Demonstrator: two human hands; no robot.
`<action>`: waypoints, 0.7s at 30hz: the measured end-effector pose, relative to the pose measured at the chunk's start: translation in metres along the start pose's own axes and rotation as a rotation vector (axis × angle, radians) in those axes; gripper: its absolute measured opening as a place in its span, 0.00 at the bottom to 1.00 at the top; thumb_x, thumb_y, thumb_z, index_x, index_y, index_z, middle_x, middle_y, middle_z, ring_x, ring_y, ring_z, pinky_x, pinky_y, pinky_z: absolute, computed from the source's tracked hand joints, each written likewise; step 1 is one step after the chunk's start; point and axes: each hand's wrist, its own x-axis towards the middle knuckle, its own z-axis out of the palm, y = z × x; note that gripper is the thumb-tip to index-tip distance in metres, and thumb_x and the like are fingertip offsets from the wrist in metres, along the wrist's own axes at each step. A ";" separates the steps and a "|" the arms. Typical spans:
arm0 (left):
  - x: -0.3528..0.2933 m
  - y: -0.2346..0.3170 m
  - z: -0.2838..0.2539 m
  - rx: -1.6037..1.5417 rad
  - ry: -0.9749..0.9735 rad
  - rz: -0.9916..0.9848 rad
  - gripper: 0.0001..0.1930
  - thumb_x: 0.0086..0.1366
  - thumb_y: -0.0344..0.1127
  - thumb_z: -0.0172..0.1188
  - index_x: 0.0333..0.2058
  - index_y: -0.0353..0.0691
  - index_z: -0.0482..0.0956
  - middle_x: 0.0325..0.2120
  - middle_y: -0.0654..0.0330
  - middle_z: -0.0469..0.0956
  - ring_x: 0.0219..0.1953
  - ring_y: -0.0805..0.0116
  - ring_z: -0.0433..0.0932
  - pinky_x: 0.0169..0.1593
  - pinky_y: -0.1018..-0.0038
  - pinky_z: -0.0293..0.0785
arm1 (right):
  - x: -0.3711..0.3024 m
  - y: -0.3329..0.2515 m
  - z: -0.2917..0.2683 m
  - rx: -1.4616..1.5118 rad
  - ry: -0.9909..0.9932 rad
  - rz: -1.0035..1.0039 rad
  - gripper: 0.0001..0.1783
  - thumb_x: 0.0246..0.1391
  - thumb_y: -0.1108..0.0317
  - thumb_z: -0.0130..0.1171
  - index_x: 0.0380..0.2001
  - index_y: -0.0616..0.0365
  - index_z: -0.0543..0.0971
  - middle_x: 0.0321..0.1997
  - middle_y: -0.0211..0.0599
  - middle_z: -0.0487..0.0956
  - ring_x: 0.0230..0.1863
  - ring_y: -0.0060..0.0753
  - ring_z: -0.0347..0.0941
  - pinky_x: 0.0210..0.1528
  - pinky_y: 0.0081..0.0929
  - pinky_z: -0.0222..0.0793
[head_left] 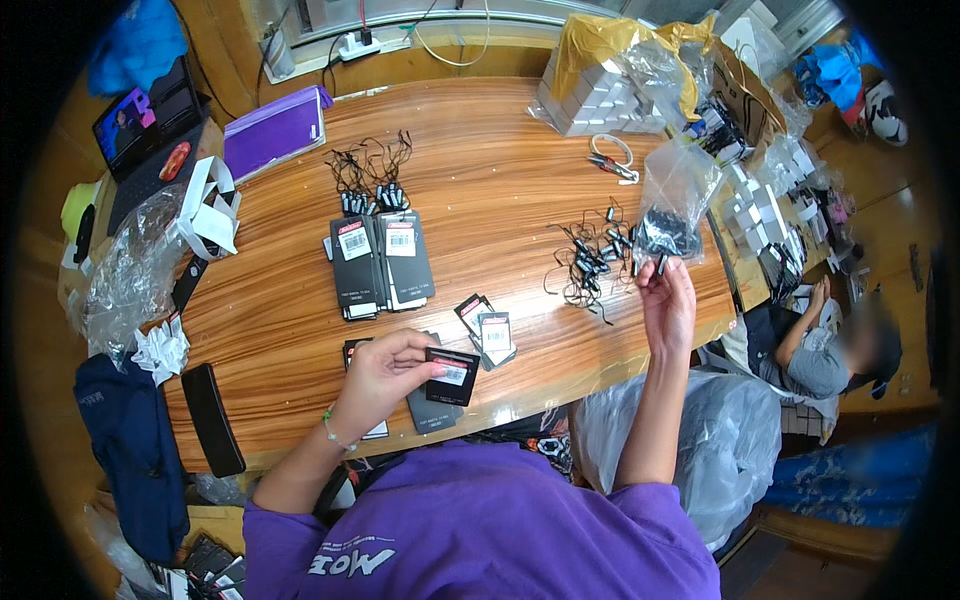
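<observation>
My left hand (385,372) is closed on a black card (452,377) with a white barcode label, its thumb pressed on the front. Under and beside that hand lie more dark cards (432,412). My right hand (667,300) is pinched around a small black piece (661,264), mostly hidden by the fingertips, at the lower edge of a clear plastic bag (672,205) with black items in it. Left of this hand is a loose heap of small black pieces with thin cords (592,255). Between my hands several smaller labelled tags (494,335) overlap on the table.
Stacked dark cards (383,262) with corded pieces at their top lie across the wooden table (480,170). Snips (612,166), a purple folder (275,135), a black phone (212,420) and wrapped white boxes (600,95) lie around. A laptop (150,125) stands far left; another person (835,350) sits at right.
</observation>
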 end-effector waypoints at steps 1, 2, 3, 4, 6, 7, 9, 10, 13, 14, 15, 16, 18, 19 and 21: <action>-0.001 0.002 -0.001 -0.029 -0.005 0.005 0.11 0.54 0.20 0.58 0.38 0.31 0.73 0.33 0.58 0.77 0.36 0.75 0.76 0.41 0.82 0.73 | -0.006 -0.001 0.014 0.123 -0.058 0.030 0.04 0.56 0.68 0.48 0.30 0.55 0.68 0.26 0.34 0.72 0.29 0.26 0.66 0.39 0.24 0.62; -0.002 0.004 0.000 -0.059 -0.008 0.012 0.10 0.54 0.21 0.58 0.36 0.31 0.73 0.33 0.58 0.77 0.36 0.75 0.76 0.42 0.82 0.73 | -0.012 -0.001 0.028 0.247 -0.119 0.063 0.03 0.56 0.69 0.48 0.31 0.54 0.68 0.25 0.34 0.72 0.29 0.26 0.66 0.40 0.27 0.61; -0.003 0.007 0.000 -0.088 -0.013 0.020 0.09 0.54 0.21 0.58 0.35 0.31 0.74 0.33 0.58 0.77 0.36 0.75 0.76 0.42 0.82 0.73 | -0.019 0.001 0.041 0.332 -0.164 0.085 0.04 0.55 0.69 0.48 0.35 0.53 0.68 0.25 0.34 0.71 0.30 0.26 0.66 0.42 0.30 0.60; -0.005 0.009 0.000 -0.107 -0.002 0.039 0.08 0.54 0.21 0.58 0.34 0.31 0.74 0.32 0.59 0.77 0.36 0.75 0.76 0.42 0.82 0.73 | -0.028 0.003 0.062 0.340 -0.192 0.119 0.09 0.55 0.68 0.49 0.40 0.53 0.68 0.26 0.34 0.72 0.30 0.27 0.66 0.42 0.29 0.60; -0.008 0.013 0.000 -0.147 0.029 0.081 0.07 0.53 0.20 0.58 0.33 0.31 0.75 0.31 0.60 0.77 0.36 0.75 0.76 0.42 0.82 0.73 | -0.038 0.016 0.094 0.439 -0.309 0.224 0.14 0.55 0.66 0.50 0.45 0.53 0.67 0.26 0.35 0.72 0.29 0.27 0.66 0.41 0.30 0.61; -0.010 0.018 -0.001 -0.134 0.030 0.055 0.08 0.53 0.20 0.59 0.33 0.32 0.75 0.34 0.59 0.76 0.38 0.74 0.75 0.43 0.81 0.73 | -0.044 0.024 0.108 0.424 -0.314 0.265 0.15 0.55 0.66 0.50 0.46 0.54 0.67 0.26 0.35 0.72 0.29 0.28 0.66 0.41 0.30 0.62; -0.011 0.023 -0.004 -0.110 0.057 0.180 0.09 0.52 0.19 0.59 0.33 0.33 0.75 0.38 0.56 0.74 0.39 0.73 0.75 0.43 0.79 0.74 | -0.049 0.037 0.134 0.420 -0.390 0.350 0.16 0.56 0.66 0.49 0.48 0.56 0.66 0.24 0.38 0.72 0.27 0.28 0.68 0.40 0.31 0.62; -0.011 0.025 -0.007 -0.097 0.067 0.239 0.09 0.51 0.19 0.59 0.33 0.33 0.75 0.40 0.55 0.74 0.39 0.73 0.75 0.44 0.78 0.74 | -0.049 0.044 0.142 0.383 -0.453 0.389 0.15 0.56 0.68 0.49 0.46 0.57 0.65 0.21 0.37 0.72 0.22 0.25 0.67 0.34 0.24 0.64; -0.017 0.047 -0.018 0.041 0.050 0.302 0.07 0.50 0.19 0.60 0.31 0.34 0.76 0.47 0.53 0.69 0.40 0.73 0.74 0.43 0.78 0.74 | -0.057 0.049 0.169 -0.003 -0.560 0.415 0.11 0.55 0.72 0.50 0.41 0.56 0.63 0.17 0.32 0.72 0.14 0.16 0.62 0.17 0.10 0.55; -0.018 0.051 -0.021 0.051 0.025 0.299 0.07 0.50 0.20 0.60 0.30 0.34 0.77 0.47 0.53 0.68 0.40 0.73 0.74 0.44 0.78 0.74 | -0.059 0.050 0.174 -0.074 -0.634 0.422 0.12 0.55 0.72 0.50 0.41 0.56 0.63 0.17 0.31 0.71 0.14 0.15 0.62 0.16 0.10 0.54; -0.018 0.050 -0.024 0.093 -0.015 0.328 0.07 0.53 0.23 0.59 0.33 0.34 0.76 0.42 0.57 0.73 0.38 0.75 0.74 0.38 0.81 0.74 | -0.059 0.049 0.177 -0.150 -0.706 0.423 0.12 0.54 0.72 0.51 0.41 0.56 0.63 0.17 0.30 0.71 0.15 0.14 0.61 0.16 0.10 0.53; -0.019 0.047 -0.028 0.064 -0.032 0.266 0.07 0.53 0.23 0.60 0.33 0.34 0.77 0.39 0.58 0.74 0.37 0.76 0.74 0.38 0.81 0.74 | -0.060 0.047 0.181 -0.225 -0.776 0.421 0.12 0.54 0.72 0.51 0.41 0.57 0.63 0.16 0.29 0.70 0.15 0.13 0.61 0.16 0.10 0.52; -0.021 0.042 -0.033 0.004 -0.079 0.144 0.07 0.53 0.24 0.60 0.32 0.33 0.77 0.34 0.61 0.76 0.35 0.78 0.74 0.38 0.82 0.72 | -0.063 0.043 0.185 -0.180 -0.768 0.432 0.11 0.53 0.73 0.53 0.39 0.59 0.66 0.15 0.25 0.67 0.14 0.11 0.58 0.16 0.10 0.50; -0.022 0.045 -0.032 -0.018 -0.058 0.142 0.08 0.52 0.23 0.61 0.32 0.33 0.77 0.27 0.64 0.77 0.33 0.79 0.74 0.38 0.83 0.71 | -0.059 0.044 0.179 -0.137 -0.772 0.437 0.10 0.53 0.73 0.53 0.38 0.59 0.66 0.14 0.24 0.67 0.14 0.11 0.58 0.17 0.10 0.50; -0.021 0.047 -0.034 -0.041 -0.011 0.112 0.07 0.52 0.23 0.61 0.31 0.32 0.77 0.29 0.62 0.77 0.34 0.78 0.74 0.40 0.81 0.72 | -0.054 0.046 0.166 0.144 -0.742 0.458 0.09 0.52 0.72 0.53 0.37 0.60 0.69 0.13 0.25 0.66 0.14 0.14 0.59 0.19 0.15 0.54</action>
